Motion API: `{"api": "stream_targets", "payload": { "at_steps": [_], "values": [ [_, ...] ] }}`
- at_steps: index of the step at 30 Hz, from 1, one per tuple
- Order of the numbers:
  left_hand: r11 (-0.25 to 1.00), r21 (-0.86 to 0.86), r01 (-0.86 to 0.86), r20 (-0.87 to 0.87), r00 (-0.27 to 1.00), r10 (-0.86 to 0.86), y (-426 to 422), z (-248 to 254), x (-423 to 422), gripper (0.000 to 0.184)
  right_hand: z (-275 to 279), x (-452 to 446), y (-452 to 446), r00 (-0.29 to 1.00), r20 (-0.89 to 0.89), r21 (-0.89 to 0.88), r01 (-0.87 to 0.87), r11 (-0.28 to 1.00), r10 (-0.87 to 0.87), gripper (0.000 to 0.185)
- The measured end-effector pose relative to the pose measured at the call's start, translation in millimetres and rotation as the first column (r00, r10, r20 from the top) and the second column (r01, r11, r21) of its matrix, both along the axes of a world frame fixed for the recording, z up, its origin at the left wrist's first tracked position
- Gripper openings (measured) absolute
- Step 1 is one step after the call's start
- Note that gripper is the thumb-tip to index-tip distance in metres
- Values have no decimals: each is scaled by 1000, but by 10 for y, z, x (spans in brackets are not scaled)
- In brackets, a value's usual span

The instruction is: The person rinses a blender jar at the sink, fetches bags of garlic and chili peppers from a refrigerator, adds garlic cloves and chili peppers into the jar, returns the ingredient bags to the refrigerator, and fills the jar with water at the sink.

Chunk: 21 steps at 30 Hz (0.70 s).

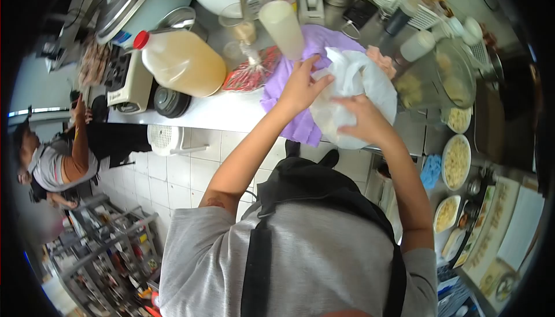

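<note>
The person's left hand [303, 87], fingers parted, is at the near-left edge of the white cloth [370, 88] — bunched partly over a purple towel [300, 123] at the counter's [234, 111] edge. The right hand [365, 121], slightly blurred, is spread wide over the cloth — thumb and fingers apart.

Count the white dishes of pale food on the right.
3: a small dish beside the large clear bowl, a long oval dish below it, and a third dish below that. More could be hidden.
</note>
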<state>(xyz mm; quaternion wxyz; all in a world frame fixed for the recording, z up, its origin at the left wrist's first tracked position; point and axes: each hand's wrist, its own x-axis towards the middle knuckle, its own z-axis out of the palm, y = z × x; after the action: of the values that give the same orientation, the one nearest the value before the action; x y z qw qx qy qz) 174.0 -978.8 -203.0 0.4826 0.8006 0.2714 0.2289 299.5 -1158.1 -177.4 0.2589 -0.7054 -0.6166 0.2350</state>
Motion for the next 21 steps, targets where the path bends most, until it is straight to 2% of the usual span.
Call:
{"api": "stream_targets", "payload": {
  "at_steps": [2,3,5,8,11,12,14,16,17,18,20,21],
  "values": [
    [984,125,-127,4,992,128,76,-54,-320,39,-506,389,120,962,91,-97,264,960,-256,60],
    [918,326,-226,1,971,239,201,-67,-439,39,-531,522,152,968,87,-70,240,968,-234,57],
    [648,674,-354,53,898,436,482,-88,-621,38,-495,668,234,977,79,-19,198,980,-196,52],
    [783,573,-244,-45,944,328,913,-445,-715,36,38,725,383,955,-98,-250,249,936,-280,40],
    [918,348,-191,-131,960,249,1184,-521,-789,34,887,547,541,852,-306,-238,364,901,-425,34],
    [937,294,-191,-135,962,238,1194,-505,-807,36,978,453,576,857,-309,-174,375,911,-412,40],
    [883,403,-240,-114,944,308,1128,-465,-875,37,1090,238,608,864,-311,-48,401,915,-395,51],
    [851,457,-260,-80,940,330,962,-262,-852,42,1095,-67,517,901,54,210,411,887,-431,65],
    [851,455,-263,-65,943,326,808,-123,-854,48,1048,-147,451,853,239,331,377,865,-464,72],
    [930,338,-145,-50,984,172,658,-85,-881,57,863,-146,366,786,331,315,430,846,-522,94],
    [982,170,80,-12,997,-79,328,-56,-812,78,236,-84,423,719,305,355,523,775,-624,95],
    [977,113,180,-13,984,-180,110,-76,-727,90,-120,-9,444,743,217,350,546,761,-633,89]
  ]
}}
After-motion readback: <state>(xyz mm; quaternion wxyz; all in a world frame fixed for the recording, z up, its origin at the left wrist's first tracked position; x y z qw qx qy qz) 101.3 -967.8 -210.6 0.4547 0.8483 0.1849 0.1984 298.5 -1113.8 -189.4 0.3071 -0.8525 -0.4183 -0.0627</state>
